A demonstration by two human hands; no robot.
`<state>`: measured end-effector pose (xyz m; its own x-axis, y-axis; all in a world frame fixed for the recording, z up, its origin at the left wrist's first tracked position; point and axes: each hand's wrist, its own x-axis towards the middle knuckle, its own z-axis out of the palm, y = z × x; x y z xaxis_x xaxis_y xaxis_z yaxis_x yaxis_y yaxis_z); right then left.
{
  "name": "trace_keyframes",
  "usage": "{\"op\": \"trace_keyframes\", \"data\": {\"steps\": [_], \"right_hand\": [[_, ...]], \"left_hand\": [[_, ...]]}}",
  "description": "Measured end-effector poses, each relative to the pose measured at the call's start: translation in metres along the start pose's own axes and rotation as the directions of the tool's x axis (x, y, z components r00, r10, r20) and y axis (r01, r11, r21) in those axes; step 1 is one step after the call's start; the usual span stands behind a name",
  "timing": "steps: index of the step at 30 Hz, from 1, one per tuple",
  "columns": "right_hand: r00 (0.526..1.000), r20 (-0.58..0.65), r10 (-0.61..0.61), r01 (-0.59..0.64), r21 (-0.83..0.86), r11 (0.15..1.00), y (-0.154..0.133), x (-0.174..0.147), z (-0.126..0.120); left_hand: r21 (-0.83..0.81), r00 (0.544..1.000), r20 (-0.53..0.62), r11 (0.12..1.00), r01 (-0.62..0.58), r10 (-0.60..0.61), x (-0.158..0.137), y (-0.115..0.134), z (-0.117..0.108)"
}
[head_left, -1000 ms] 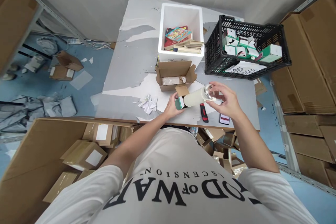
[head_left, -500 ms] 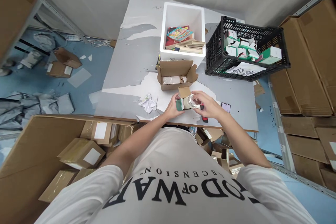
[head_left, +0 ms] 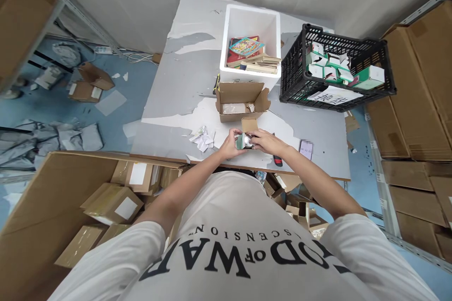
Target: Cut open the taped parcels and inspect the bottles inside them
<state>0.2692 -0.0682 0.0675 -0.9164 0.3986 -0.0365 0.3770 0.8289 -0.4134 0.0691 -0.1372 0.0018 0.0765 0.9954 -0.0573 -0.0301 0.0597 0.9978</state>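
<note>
My left hand (head_left: 230,145) grips a small green carton (head_left: 240,141), whose brown inner flap (head_left: 249,124) stands up at the open end. A shiny, silvery round object (head_left: 248,140) sits in the carton's mouth; its exact kind is unclear. The fingers of my right hand (head_left: 267,141) are closed over that object, partly hiding it. Just beyond both hands stands an open brown cardboard box (head_left: 235,116) holding a pale wrapped packet (head_left: 233,108). Crumpled paper (head_left: 202,139) lies to the left of my left hand.
A red and black tool (head_left: 278,160) and a phone (head_left: 306,149) lie right of my hands on the grey table (head_left: 165,84). Behind are a white foam box (head_left: 226,63) of books and a black crate (head_left: 293,82) of green-white cartons. A large carton (head_left: 45,188) stands front left.
My right hand has moved left with the round object, which now sits inside the carton's mouth instead of beside it. The view has shifted slightly.
</note>
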Motion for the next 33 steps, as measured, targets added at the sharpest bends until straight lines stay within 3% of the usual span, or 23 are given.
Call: {"op": "trace_keyframes", "data": {"steps": [4, 6, 7, 9, 10, 11, 15, 17, 19, 21, 23, 29, 33], "right_hand": [[0.996, -0.068, 0.057, -0.052, 0.06, 0.997, -0.001, -0.013, 0.008], [0.973, -0.18, 0.142, -0.128, 0.091, 0.988, -0.006, -0.022, 0.013], [0.936, -0.269, 0.227, -0.199, 0.128, 0.972, -0.01, -0.027, 0.017], [0.79, -0.425, 0.442, -0.353, 0.275, 0.895, -0.02, -0.034, 0.028], [0.718, -0.455, 0.527, -0.392, 0.362, 0.846, -0.025, -0.036, 0.033], [0.68, -0.456, 0.574, -0.397, 0.429, 0.811, -0.029, -0.037, 0.039], [0.745, -0.404, 0.531, -0.325, 0.474, 0.818, -0.029, -0.024, 0.055], [0.696, -0.415, 0.586, -0.335, 0.533, 0.777, -0.018, -0.013, 0.058], [0.649, -0.378, 0.66, -0.296, 0.673, 0.677, -0.005, -0.003, 0.06], [0.683, -0.299, 0.666, -0.217, 0.788, 0.576, 0.005, 0.002, 0.061], [0.737, -0.261, 0.624, -0.171, 0.821, 0.544, 0.008, 0.002, 0.06], [0.863, -0.37, 0.343, -0.096, 0.547, 0.832, -0.008, -0.013, 0.049], [0.878, -0.359, 0.317, -0.154, 0.415, 0.897, -0.013, -0.016, 0.05]], "left_hand": [[0.119, 0.996, 0.056, 0.99, -0.08, 0.074, -0.003, -0.006, -0.005], [0.179, 0.989, 0.088, 0.975, -0.135, 0.121, -0.003, -0.007, -0.008], [0.208, 0.985, 0.101, 0.965, -0.161, 0.142, -0.003, -0.007, -0.01], [0.279, 0.977, 0.122, 0.939, -0.203, 0.176, -0.002, -0.007, -0.012], [0.317, 0.973, 0.134, 0.922, -0.223, 0.189, -0.002, -0.007, -0.013], [0.352, 0.968, 0.15, 0.904, -0.242, 0.201, -0.002, -0.007, -0.014], [0.428, 0.941, 0.234, 0.843, -0.326, 0.245, -0.001, -0.008, -0.012], [0.438, 0.928, 0.267, 0.825, -0.356, 0.259, -0.002, -0.008, -0.011], [0.443, 0.923, 0.283, 0.818, -0.367, 0.26, -0.002, -0.007, -0.01], [0.444, 0.924, 0.294, 0.821, -0.359, 0.245, -0.002, -0.006, -0.011], [0.437, 0.929, 0.296, 0.834, -0.338, 0.221, -0.001, -0.005, -0.013], [0.353, 0.946, 0.262, 0.894, -0.276, 0.188, 0.002, -0.007, -0.019], [0.286, 0.958, 0.23, 0.929, -0.234, 0.17, 0.002, -0.012, -0.018]]}}
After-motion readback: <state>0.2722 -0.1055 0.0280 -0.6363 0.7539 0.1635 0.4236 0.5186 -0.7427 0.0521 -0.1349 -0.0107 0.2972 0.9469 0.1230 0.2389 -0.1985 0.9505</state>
